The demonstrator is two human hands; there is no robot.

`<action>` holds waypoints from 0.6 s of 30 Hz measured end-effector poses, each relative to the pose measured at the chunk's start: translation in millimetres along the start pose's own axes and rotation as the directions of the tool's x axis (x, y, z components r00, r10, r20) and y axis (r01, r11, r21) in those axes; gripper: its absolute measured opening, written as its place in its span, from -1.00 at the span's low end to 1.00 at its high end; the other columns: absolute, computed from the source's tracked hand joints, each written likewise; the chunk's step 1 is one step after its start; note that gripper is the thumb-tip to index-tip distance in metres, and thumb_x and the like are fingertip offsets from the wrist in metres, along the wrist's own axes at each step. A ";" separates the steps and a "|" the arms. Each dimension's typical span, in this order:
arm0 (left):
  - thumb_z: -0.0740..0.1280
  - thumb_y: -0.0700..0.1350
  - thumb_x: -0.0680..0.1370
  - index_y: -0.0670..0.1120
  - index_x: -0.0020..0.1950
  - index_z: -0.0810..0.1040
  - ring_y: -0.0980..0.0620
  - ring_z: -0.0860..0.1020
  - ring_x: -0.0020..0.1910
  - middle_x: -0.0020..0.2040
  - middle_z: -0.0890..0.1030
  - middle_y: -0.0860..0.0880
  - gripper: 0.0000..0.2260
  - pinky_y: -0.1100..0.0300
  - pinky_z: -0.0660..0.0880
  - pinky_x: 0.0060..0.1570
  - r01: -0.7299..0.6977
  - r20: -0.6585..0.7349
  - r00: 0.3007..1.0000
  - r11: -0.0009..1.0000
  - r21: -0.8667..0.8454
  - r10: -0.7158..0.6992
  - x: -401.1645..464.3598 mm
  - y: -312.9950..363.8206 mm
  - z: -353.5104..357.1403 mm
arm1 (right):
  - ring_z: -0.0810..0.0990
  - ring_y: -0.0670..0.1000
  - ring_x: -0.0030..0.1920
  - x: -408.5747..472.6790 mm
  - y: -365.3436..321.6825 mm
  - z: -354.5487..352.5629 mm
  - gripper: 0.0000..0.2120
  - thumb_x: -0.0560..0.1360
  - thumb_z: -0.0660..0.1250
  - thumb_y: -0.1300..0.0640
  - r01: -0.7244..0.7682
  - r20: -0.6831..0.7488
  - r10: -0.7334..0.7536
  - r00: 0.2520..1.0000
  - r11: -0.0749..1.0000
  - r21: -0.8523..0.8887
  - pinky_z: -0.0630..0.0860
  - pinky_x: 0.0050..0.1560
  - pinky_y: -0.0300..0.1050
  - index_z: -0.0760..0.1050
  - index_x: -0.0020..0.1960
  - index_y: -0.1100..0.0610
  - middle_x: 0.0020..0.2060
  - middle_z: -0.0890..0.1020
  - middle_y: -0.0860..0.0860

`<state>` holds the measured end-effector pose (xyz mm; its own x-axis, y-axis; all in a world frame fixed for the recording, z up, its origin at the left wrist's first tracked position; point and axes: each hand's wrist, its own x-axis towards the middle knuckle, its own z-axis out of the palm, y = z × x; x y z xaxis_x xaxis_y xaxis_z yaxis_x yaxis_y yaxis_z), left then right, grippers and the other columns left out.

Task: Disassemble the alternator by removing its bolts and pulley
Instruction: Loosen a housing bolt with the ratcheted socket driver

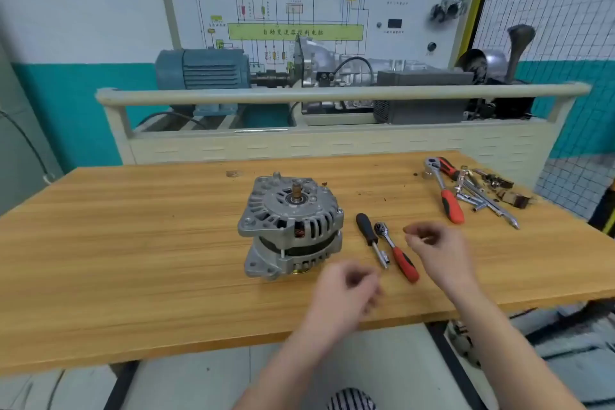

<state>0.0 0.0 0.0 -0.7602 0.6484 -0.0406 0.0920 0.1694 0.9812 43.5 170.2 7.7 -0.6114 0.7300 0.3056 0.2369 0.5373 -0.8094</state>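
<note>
Wooden table [133, 243], alternator [290, 226] standing at centre, shaft up. Black driver [369, 236] and small ratchet [396, 251] just right. Left hand [346, 293] and right hand [436, 246] hover blurred, fingers loosely curled, holding nothing. Loose tools [466, 190] far right corner. Wiring diagram board [283, 10] on wall behind.

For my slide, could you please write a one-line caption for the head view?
Both hands, left and right, hover empty beside the alternator, screwdriver and small ratchet on the wooden bench.
</note>
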 end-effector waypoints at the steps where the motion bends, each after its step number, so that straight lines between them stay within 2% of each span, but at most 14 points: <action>1: 0.26 -0.18 0.61 -0.12 0.07 0.58 0.12 0.61 -0.26 -0.16 0.65 -0.03 -0.88 0.23 0.58 -0.18 -0.040 -0.005 0.999 0.994 0.104 0.041 22.5 7.2 5.9 | 0.57 -0.05 -0.15 16.6 -1.1 6.9 -0.90 0.50 0.38 0.19 -0.011 0.077 0.019 0.997 0.995 -0.096 0.48 -0.10 -0.09 0.59 -0.14 0.02 -0.17 0.64 -0.05; 3: 0.25 -0.15 0.61 -0.12 0.09 0.56 -0.05 0.62 -0.10 -0.07 0.64 -0.09 -0.87 0.06 0.59 0.01 -0.029 -0.067 0.997 0.963 0.266 0.049 63.3 19.9 15.4 | 0.56 -0.02 -0.14 39.4 -3.6 16.9 -0.95 0.50 0.39 0.19 -0.037 0.171 0.086 0.981 0.962 -0.272 0.41 -0.16 -0.17 0.63 -0.10 0.09 -0.18 0.62 -0.02; 4: 0.25 -0.15 0.61 -0.09 0.00 0.54 -0.09 0.59 -0.11 -0.10 0.61 -0.08 -0.91 0.06 0.57 0.00 0.009 -0.083 0.996 0.943 0.333 0.020 78.6 28.9 21.8 | 0.55 -0.01 -0.16 49.7 -4.4 22.2 -0.94 0.50 0.39 0.18 -0.060 0.202 0.136 0.970 0.937 -0.344 0.40 -0.18 -0.18 0.64 -0.07 0.13 -0.16 0.64 0.00; 6: 0.24 -0.18 0.60 -0.05 -0.22 0.43 -0.07 0.49 -0.22 -0.21 0.51 -0.04 -0.81 0.11 0.48 -0.15 0.039 -0.128 0.991 0.874 0.484 0.026 109.3 30.9 31.2 | 0.57 0.03 -0.14 63.4 3.6 31.4 -0.87 0.48 0.39 0.15 -0.092 0.235 0.205 0.950 0.905 -0.416 0.49 -0.14 -0.12 0.63 -0.02 0.19 -0.09 0.67 0.07; 7: 0.24 -0.19 0.59 -0.07 -0.21 0.43 -0.06 0.48 -0.23 -0.18 0.52 -0.05 -0.82 0.11 0.45 -0.19 0.064 -0.145 0.989 0.830 0.555 0.021 123.0 27.0 35.8 | 0.59 0.07 -0.07 66.9 8.8 34.7 -0.83 0.48 0.39 0.14 -0.110 0.246 0.232 0.941 0.898 -0.427 0.53 -0.07 -0.08 0.61 0.01 0.20 -0.06 0.66 0.09; 8: 0.25 -0.20 0.59 -0.11 -0.11 0.49 -0.07 0.52 -0.17 -0.06 0.55 -0.11 -0.90 0.10 0.46 -0.18 0.090 -0.141 0.990 0.781 0.617 -0.003 130.6 25.5 38.8 | 0.60 0.10 -0.01 68.2 11.9 37.4 -0.82 0.48 0.38 0.13 -0.111 0.255 0.244 0.936 0.889 -0.445 0.53 -0.03 -0.06 0.58 0.03 0.20 -0.04 0.65 0.10; 9: 0.25 -0.21 0.59 -0.17 0.06 0.52 -0.11 0.54 -0.03 0.09 0.53 -0.17 -0.90 0.09 0.50 -0.10 0.105 -0.147 0.989 0.734 0.671 -0.007 142.5 20.1 42.2 | 0.59 0.11 -0.01 69.5 14.4 40.8 -0.83 0.48 0.38 0.12 -0.115 0.258 0.254 0.932 0.884 -0.453 0.51 -0.07 -0.07 0.55 0.01 0.18 -0.06 0.63 0.10; 11: 0.25 -0.19 0.60 -0.24 0.28 0.42 -0.16 0.47 0.21 0.25 0.44 -0.23 -0.72 0.04 0.51 0.12 0.136 -0.150 0.988 0.642 0.755 -0.033 157.4 10.6 44.5 | 0.55 0.09 -0.16 71.9 19.1 48.2 -0.86 0.48 0.37 0.11 -0.115 0.275 0.268 0.923 0.877 -0.467 0.41 -0.24 -0.12 0.46 -0.17 0.16 -0.23 0.57 0.07; 14: 0.23 -0.11 0.63 -0.25 0.31 0.39 -0.15 0.40 0.28 0.27 0.43 -0.21 -0.69 0.05 0.46 0.16 0.187 -0.189 0.980 0.595 0.782 -0.060 169.1 -4.9 47.4 | 0.40 0.01 -0.38 75.3 27.6 58.0 -0.68 0.49 0.35 0.13 -0.116 0.290 0.273 0.917 0.880 -0.461 0.26 -0.43 -0.14 0.31 -0.36 0.12 -0.43 0.43 0.02; 18: 0.22 -0.15 0.62 -0.18 0.18 0.50 -0.12 0.47 0.20 0.18 0.53 -0.16 -0.81 0.08 0.47 0.08 0.180 -0.191 0.981 0.573 0.799 -0.042 177.1 -10.4 50.8 | 0.44 0.01 -0.35 81.1 33.2 60.1 -0.68 0.52 0.35 0.08 -0.168 0.273 0.312 0.910 0.879 -0.446 0.30 -0.42 -0.15 0.38 -0.36 0.13 -0.41 0.47 0.01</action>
<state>-102.9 150.8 -27.0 -0.8722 0.4871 -0.0449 0.4298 0.8071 0.4048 -43.6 221.9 -24.5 -0.6884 0.7167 -0.1114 0.6476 0.5381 -0.5395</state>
